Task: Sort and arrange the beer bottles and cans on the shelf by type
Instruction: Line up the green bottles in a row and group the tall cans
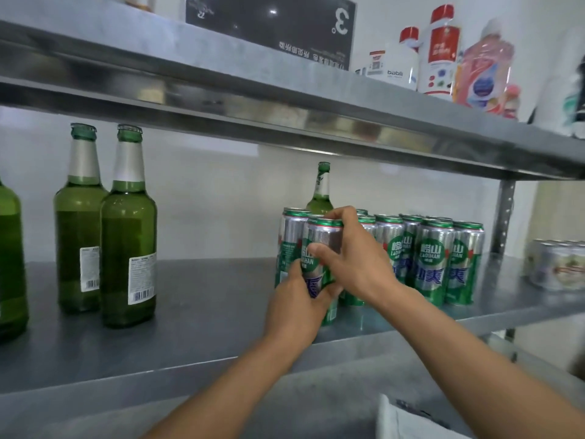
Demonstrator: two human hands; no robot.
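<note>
Fingers (337, 214) of both hands curled round one green-and-silver can (324, 237) at the near left edge of the other cans (433, 258) on the steel shelf (205, 305). The left hand (297, 307) gripped its lower half and the right hand (351, 258) its top. Green bottles (128, 236) stood well apart at the left, and a lone bottle (321, 191) stood behind the cans.

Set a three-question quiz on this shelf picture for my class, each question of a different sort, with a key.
1. True or false: the left hand and right hand both grip one can.
2. Where does the slim bottle stand? A) behind the cans B) on the top shelf C) lying flat
3. Fill in: the big bottles at the left are of ____ glass.
Key: 1 true; 2 A; 3 green.
</note>
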